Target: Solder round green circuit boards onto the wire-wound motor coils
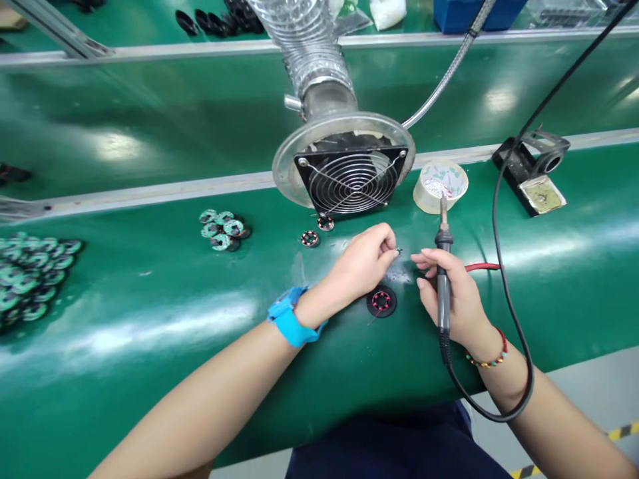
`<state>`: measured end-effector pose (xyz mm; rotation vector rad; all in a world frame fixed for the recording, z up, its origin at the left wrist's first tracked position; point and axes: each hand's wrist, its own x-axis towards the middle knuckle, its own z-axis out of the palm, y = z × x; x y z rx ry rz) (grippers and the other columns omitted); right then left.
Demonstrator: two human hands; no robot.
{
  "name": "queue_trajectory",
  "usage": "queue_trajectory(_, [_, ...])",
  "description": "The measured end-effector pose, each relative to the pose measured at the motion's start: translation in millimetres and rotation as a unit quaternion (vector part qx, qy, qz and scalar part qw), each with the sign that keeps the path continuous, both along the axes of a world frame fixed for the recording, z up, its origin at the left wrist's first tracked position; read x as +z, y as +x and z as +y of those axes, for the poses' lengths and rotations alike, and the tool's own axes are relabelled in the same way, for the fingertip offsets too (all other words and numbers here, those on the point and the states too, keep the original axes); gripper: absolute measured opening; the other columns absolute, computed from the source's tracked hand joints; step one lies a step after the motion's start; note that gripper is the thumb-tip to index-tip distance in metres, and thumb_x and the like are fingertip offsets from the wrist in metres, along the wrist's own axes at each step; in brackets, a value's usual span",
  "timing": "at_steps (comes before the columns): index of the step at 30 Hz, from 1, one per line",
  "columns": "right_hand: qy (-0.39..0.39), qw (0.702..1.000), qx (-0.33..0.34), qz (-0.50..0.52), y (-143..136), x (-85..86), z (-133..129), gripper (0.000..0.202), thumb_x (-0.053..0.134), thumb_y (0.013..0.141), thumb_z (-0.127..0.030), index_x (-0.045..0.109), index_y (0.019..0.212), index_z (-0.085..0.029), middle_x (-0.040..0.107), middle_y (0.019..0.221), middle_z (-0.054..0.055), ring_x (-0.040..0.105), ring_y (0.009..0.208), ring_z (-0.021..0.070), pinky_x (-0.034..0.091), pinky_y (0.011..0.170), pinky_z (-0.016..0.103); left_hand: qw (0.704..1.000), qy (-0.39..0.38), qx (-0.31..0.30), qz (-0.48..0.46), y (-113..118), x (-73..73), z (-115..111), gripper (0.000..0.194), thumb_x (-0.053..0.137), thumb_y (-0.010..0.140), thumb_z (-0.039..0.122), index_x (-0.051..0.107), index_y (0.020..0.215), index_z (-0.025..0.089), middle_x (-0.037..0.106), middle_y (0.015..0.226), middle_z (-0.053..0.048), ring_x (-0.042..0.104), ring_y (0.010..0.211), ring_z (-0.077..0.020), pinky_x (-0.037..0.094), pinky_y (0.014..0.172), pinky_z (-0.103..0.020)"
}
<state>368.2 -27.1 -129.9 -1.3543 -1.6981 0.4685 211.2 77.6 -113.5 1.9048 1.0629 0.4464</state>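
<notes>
My left hand (362, 261), with a blue strap at the wrist, pinches a tiny part (398, 251) at its fingertips; the part is too small to make out. In my right hand (456, 296) is a soldering iron (444, 286), its tip pointing up and away over a roll of clear tape (421, 197) that has small bits inside. A black disc (382, 301) with a red-marked centre and a thin wire lies on the green table just below my left hand. Two small ring-shaped coils (310, 238) rest beyond that hand, near the fan.
A fume duct with a fan grille (357, 186) hangs over the middle. Green-topped parts form a small cluster (222, 229) and a large pile (32, 276) at left. An iron stand (532, 166) sits back right. The iron's black cable (509, 293) loops over my right forearm.
</notes>
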Motion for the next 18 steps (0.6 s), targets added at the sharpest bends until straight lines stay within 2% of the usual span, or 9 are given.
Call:
queue_trajectory(2, [0.007, 1.000, -0.005, -0.028, -5, 2.1, -1, 0.053, 0.059, 0.086, -0.011, 0.043, 0.133, -0.027, 0.066, 0.114, 0.009, 0.064, 0.093, 0.0223, 0.056, 0.078, 0.043, 0.982, -0.154, 0.037, -0.099, -8, 5.9, -7, 0.015, 0.060, 0.081, 0.014, 0.047, 0.075, 0.019, 0.052, 0.065, 0.004, 0.049, 0.059, -0.0112, 0.042, 0.059, -0.025])
queue_trajectory(4, [0.021, 0.998, -0.014, -0.057, -13, 7.0, -2, 0.055, 0.063, 0.086, -0.016, 0.041, 0.135, -0.027, 0.066, 0.115, 0.010, 0.063, 0.094, 0.0246, 0.057, 0.076, 0.043, 0.941, -0.285, 0.062, -0.172, -14, 13.4, -17, 0.014, 0.060, 0.081, 0.019, 0.047, 0.077, 0.019, 0.051, 0.059, 0.006, 0.048, 0.051, -0.0093, 0.039, 0.053, -0.023])
queue_trajectory(6, [0.050, 0.995, -0.023, -0.083, -21, 13.7, -3, 0.056, 0.064, 0.086, -0.017, 0.040, 0.136, -0.028, 0.066, 0.112, 0.010, 0.063, 0.094, 0.0263, 0.057, 0.073, 0.043, 0.909, -0.348, 0.079, -0.216, -18, 21.1, -29, 0.015, 0.062, 0.079, 0.023, 0.048, 0.077, 0.018, 0.050, 0.057, 0.007, 0.046, 0.049, -0.0077, 0.037, 0.050, -0.021])
queue_trajectory(8, [0.072, 0.993, -0.022, -0.096, -29, 20.0, -4, 0.056, 0.063, 0.087, -0.016, 0.040, 0.136, -0.029, 0.067, 0.107, 0.008, 0.064, 0.091, 0.0256, 0.057, 0.072, 0.042, 0.896, -0.360, 0.091, -0.242, -22, 27.1, -39, 0.019, 0.065, 0.077, 0.024, 0.048, 0.075, 0.018, 0.049, 0.059, 0.007, 0.044, 0.052, -0.0066, 0.036, 0.052, -0.021])
queue_trajectory(10, [0.064, 0.994, -0.016, -0.092, -33, 24.3, -5, 0.055, 0.060, 0.087, -0.013, 0.040, 0.135, -0.030, 0.067, 0.107, 0.007, 0.064, 0.088, 0.0238, 0.056, 0.072, 0.041, 0.904, -0.340, 0.092, -0.242, -27, 30.3, -45, 0.018, 0.065, 0.078, 0.024, 0.049, 0.074, 0.017, 0.049, 0.064, 0.006, 0.046, 0.057, -0.0073, 0.039, 0.056, -0.021])
queue_trajectory(13, [0.022, 0.998, -0.010, -0.056, -33, 25.8, -7, 0.055, 0.060, 0.086, -0.011, 0.040, 0.135, -0.029, 0.065, 0.109, 0.007, 0.063, 0.089, 0.0215, 0.056, 0.076, 0.040, 0.950, -0.240, 0.061, -0.191, -41, 29.8, -47, 0.011, 0.061, 0.083, 0.024, 0.054, 0.087, 0.018, 0.057, 0.081, 0.001, 0.054, 0.076, -0.0127, 0.046, 0.072, -0.028])
queue_trajectory(16, [-0.005, 1.000, -0.005, -0.016, -24, 23.0, -10, 0.056, 0.061, 0.085, -0.010, 0.039, 0.134, -0.028, 0.063, 0.111, 0.006, 0.062, 0.091, 0.0193, 0.056, 0.078, 0.037, 0.993, -0.083, -0.037, -0.070, -55, 24.7, -49, 0.034, 0.065, 0.083, 0.025, 0.053, 0.114, 0.020, 0.058, 0.112, -0.006, 0.052, 0.105, -0.0216, 0.043, 0.094, -0.041])
queue_trajectory(18, [-0.026, 1.000, -0.003, -0.004, -17, 20.8, -12, 0.056, 0.061, 0.086, -0.011, 0.040, 0.134, -0.028, 0.062, 0.114, 0.007, 0.062, 0.092, 0.0182, 0.056, 0.079, 0.036, 0.994, -0.007, -0.109, 0.020, -59, 19.0, -54, 0.044, 0.068, 0.082, 0.025, 0.052, 0.122, 0.020, 0.056, 0.123, -0.009, 0.048, 0.112, -0.0263, 0.040, 0.099, -0.047])
